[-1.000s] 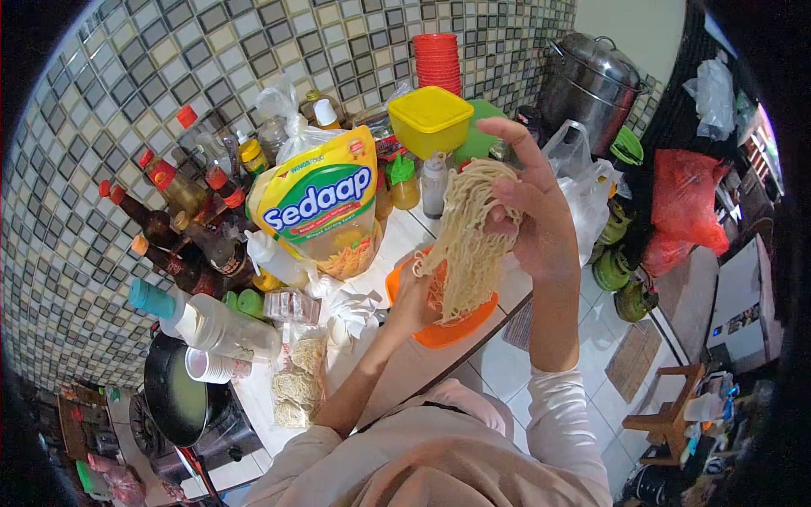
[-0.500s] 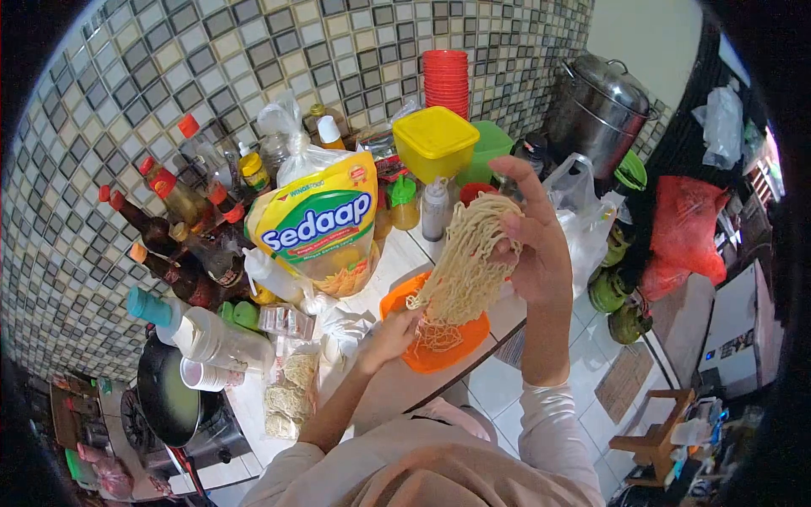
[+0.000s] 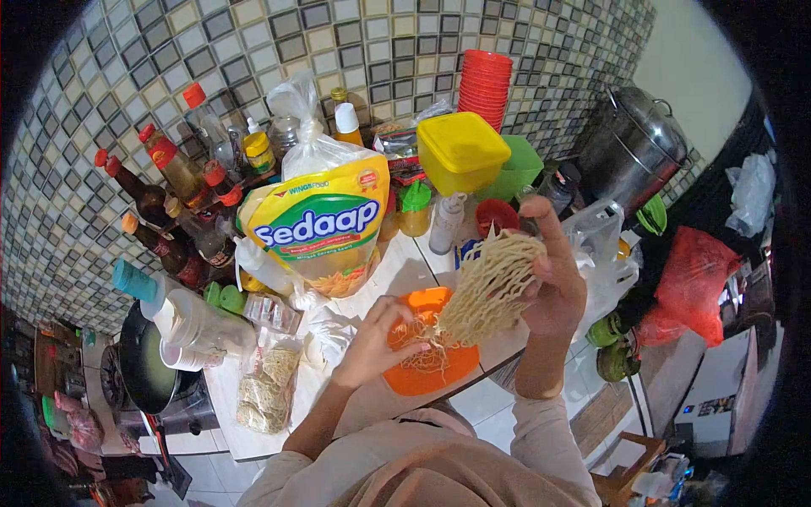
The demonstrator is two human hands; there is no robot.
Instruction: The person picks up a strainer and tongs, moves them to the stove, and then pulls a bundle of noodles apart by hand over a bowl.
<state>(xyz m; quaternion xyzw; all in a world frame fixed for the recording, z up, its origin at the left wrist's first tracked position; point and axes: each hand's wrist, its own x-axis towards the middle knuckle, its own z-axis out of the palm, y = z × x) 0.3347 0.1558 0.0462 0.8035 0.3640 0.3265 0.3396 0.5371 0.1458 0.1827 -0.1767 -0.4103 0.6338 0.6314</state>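
Orange tray point(image 3: 431, 384); noodle cake point(image 3: 490, 285), above the tray's right side, edge grasped by the right hand point(image 3: 559, 291), likely light, stiff, crumbly, best held by its rim; loose strands point(image 3: 429, 362), in the tray, beside the left hand point(image 3: 376, 342), thumb and fingers apart.

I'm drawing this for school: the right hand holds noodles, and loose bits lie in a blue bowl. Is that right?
The blue is wrong: the head view shows an orange bowl. The right hand holds noodles, and loose bits lie in it.
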